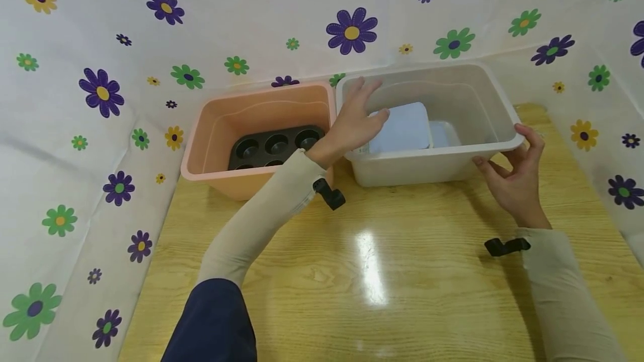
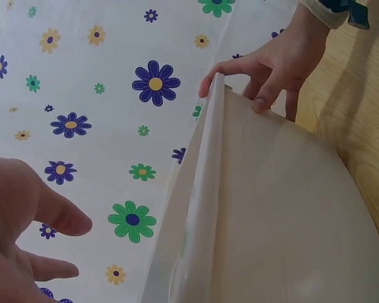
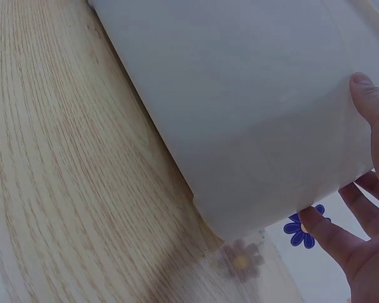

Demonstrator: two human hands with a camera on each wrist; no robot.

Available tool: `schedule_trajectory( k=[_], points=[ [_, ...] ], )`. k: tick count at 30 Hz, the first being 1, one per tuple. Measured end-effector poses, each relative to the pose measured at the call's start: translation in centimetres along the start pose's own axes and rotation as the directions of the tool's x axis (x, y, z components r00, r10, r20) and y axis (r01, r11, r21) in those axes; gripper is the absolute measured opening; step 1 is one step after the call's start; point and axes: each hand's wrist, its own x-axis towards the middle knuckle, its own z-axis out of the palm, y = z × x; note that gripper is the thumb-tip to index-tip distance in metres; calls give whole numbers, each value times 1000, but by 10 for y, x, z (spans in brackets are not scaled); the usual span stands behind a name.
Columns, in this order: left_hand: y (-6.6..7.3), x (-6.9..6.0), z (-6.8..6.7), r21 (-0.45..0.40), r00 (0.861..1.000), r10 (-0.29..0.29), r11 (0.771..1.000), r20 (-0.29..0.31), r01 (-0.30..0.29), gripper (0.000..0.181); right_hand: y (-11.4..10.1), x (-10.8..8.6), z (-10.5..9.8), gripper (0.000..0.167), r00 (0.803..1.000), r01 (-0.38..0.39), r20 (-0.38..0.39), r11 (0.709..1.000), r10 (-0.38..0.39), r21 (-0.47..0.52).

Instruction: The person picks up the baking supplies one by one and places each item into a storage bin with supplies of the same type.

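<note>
A white plastic bin (image 1: 417, 171) stands upright on the table. At its front right corner my right hand (image 1: 518, 183) grips it, the thumb against the front wall and the fingers around the side, as the right wrist view also shows. My left hand (image 1: 354, 119) hovers over the bin's left end with its fingers spread, holding nothing. Inside the bin lies a pale blue, flat-topped rectangular object (image 1: 399, 127), partly hidden by the left hand. Its kind cannot be told.
To the left, close beside the white bin, stands a peach plastic bin (image 1: 251, 183) with a dark muffin tin (image 1: 261, 147) in it. Behind both and along the sides hangs a flower-printed white sheet (image 1: 392, 27). A glossy wooden table (image 1: 427, 272) lies under everything.
</note>
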Motion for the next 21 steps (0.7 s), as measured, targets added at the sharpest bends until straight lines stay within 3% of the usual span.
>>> schedule_trajectory(
  k=[7, 8, 10, 12, 15, 21],
  points=[
    [-10, -6, -8, -121, 998, 11, 992, -68, -20, 63, 0, 2, 2, 87, 1000, -8, 12, 1000, 8, 23],
    [-11, -8, -9, -157, 997, 1, 987, -81, -14, 61, -1, 2, 1, 88, 1000, -23, 14, 1000, 22, 10],
    [-14, -14, -11, -223, 995, -5, 975, -104, -19, 59, -9, 1, 0, 89, 998, -59, 1, 991, 59, -120],
    [-15, -22, -13, -264, 993, 13, 964, -118, -44, 58, -21, 0, -3, 89, 995, -98, -23, 956, 95, -278],
    [-17, -35, -18, -280, 990, 46, 956, -132, -82, 56, -39, -2, -6, 91, 989, -146, -50, 850, 140, -506],
    [-27, -60, -30, -254, 977, 97, 956, -189, -144, 57, -45, 0, 1, 106, 988, -5, 118, 783, 100, -622]
  ],
)
